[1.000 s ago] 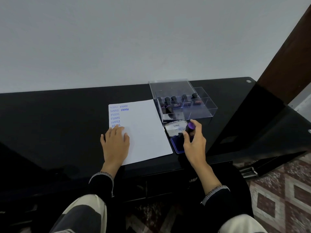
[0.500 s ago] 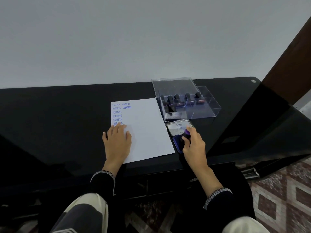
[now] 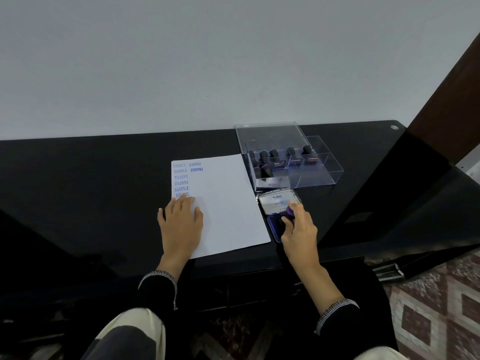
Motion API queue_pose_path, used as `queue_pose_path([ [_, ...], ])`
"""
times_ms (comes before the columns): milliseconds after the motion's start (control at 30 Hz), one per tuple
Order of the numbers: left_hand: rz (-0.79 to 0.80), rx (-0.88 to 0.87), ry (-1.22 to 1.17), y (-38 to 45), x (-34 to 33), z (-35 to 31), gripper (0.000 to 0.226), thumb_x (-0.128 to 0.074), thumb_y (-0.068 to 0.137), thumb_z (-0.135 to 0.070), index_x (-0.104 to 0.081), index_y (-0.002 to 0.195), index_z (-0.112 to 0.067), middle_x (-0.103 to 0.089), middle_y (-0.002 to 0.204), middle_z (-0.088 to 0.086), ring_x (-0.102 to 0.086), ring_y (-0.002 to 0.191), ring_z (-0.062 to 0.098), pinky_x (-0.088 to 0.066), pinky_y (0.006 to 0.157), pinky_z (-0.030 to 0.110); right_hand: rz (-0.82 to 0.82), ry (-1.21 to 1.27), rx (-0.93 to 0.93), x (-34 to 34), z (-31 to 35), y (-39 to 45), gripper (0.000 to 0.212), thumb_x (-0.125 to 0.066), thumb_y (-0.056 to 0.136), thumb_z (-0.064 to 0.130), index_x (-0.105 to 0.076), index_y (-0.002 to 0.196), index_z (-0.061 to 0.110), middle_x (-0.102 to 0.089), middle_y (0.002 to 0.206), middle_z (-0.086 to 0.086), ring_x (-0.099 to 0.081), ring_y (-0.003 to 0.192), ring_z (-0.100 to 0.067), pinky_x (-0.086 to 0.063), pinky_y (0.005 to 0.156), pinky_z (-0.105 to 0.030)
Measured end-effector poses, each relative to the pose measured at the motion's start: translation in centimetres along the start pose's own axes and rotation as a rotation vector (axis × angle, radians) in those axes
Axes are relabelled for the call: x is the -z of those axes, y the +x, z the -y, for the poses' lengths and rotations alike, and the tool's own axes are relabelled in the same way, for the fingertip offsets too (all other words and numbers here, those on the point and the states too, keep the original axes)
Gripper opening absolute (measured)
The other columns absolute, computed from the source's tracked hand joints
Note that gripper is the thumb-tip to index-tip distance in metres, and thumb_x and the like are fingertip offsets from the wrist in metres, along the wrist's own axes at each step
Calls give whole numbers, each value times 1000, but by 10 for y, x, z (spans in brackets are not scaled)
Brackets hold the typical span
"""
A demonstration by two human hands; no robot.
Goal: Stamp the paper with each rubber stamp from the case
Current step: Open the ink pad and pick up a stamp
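So the white paper (image 3: 226, 203) is lying flat on the black tabletop (image 3: 91, 178), and it's already got a column of blue prints up at its 10 o'clock corner: SAMPLE a bunch of times, FRAGILE twice, and an AIR MAIL one partly under the fingertips. The left hand (image 3: 180, 224) is resting flat on the sheet near its 7 o'clock corner, fingers straight and together, just pinning it down.

Right hand (image 3: 301, 235) is over at 3 o'clock from the paper, its grip curled around a rubber stamp (image 3: 290, 211) with a purple top, pushed down onto the blue ink pad (image 3: 274, 224). The pad's lid (image 3: 278, 202) is flipped open toward 12 o'clock, with "Artline" printed on it. Can't see the stamp's face, the hand hides it.

Just past the pad at 12 o'clock sits the clear plastic case (image 3: 322, 172), lid tipped up at the back. More stamps (image 3: 272, 157) with dark handles stand upright inside, mostly bunched at the left end, and the front right compartment looks bare. The case sits just beside the paper's right edge.
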State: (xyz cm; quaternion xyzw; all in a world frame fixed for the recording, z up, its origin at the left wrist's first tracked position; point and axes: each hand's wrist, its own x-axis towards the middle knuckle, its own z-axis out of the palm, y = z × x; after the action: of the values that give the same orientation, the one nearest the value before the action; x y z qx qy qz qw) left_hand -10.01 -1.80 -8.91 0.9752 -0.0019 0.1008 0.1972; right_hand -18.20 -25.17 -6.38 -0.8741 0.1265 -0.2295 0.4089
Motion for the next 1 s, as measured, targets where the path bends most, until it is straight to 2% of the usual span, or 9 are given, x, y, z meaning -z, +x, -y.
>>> queue_pose_path([
  [133, 10, 6, -3, 0, 0, 0, 40, -44, 99, -31, -50, 135, -17, -43, 148, 3, -31, 140, 26, -13, 117, 51, 47, -29, 46, 2, 0, 7, 47, -55, 80, -21, -54, 120, 4, -50, 97, 3, -57, 94, -19, -52, 90, -27],
  [267, 12, 8, 4, 0, 1, -1, 40, -44, 98, -30, -50, 135, -16, -43, 148, 4, -31, 140, 27, -13, 117, 51, 93, -64, 40, 5, 0, 12, 45, -55, 80, -20, -53, 115, 7, -50, 94, 1, -55, 88, -15, -49, 87, -17],
  [467, 18, 10, -7, -1, 1, 0, 40, -44, 99, -31, -49, 136, -17, -42, 149, 3, -30, 141, 26, -12, 117, 50, 50, -2, 19, 2, 0, 3, 47, -55, 82, -17, -53, 123, 6, -48, 99, 3, -58, 94, -15, -51, 89, -25],
  [567, 18, 9, -10, 0, 2, -1, 41, -43, 99, -31, -49, 136, -17, -42, 149, 3, -30, 141, 25, -11, 117, 50, 82, -44, 44, 8, -1, 6, 39, -57, 86, -10, -53, 119, 10, -50, 94, 2, -56, 87, -14, -51, 81, -24],
  [633, 22, 11, -12, 0, 2, -2, 41, -43, 99, -31, -49, 137, -17, -41, 149, 3, -29, 141, 25, -11, 117, 49, 115, -87, 72, 13, -3, 10, 31, -59, 88, -1, -51, 111, 18, -53, 88, 1, -55, 78, -15, -49, 70, -25],
  [700, 22, 11, -12, 0, 2, -1, 41, -42, 99, -32, -49, 136, -17, -41, 149, 2, -29, 141, 25, -11, 117, 50, 128, -84, 98, 17, -4, 12, 24, -62, 88, 10, -49, 104, 24, -56, 86, 2, -56, 74, -13, -47, 65, -23],
  [833, 20, 6, 2, 0, 1, 0, 40, -42, 99, -32, -49, 136, -17, -42, 148, 3, -31, 140, 26, -13, 117, 51, 85, 6, 98, 21, 2, 13, 11, -61, 91, 19, -50, 89, 21, -57, 76, 5, -57, 65, -8, -44, 58, -13],
  [933, 19, 6, 0, 0, 1, 0, 40, -42, 99, -32, -49, 136, -17, -42, 148, 2, -31, 140, 25, -13, 117, 50, 124, 77, 9, 25, 2, 17, 11, -61, 91, 19, -51, 91, 21, -61, 73, 0, -58, 63, -13, -47, 57, -17],
  [1000, 13, 6, -5, 0, 1, 0, 40, -42, 99, -31, -50, 136, -17, -43, 148, 3, -31, 140, 25, -13, 117, 50, 161, 103, -55, 26, 0, 21, 9, -63, 90, 24, -56, 95, 22, -64, 78, -1, -61, 69, -12, -51, 63, -19],
])
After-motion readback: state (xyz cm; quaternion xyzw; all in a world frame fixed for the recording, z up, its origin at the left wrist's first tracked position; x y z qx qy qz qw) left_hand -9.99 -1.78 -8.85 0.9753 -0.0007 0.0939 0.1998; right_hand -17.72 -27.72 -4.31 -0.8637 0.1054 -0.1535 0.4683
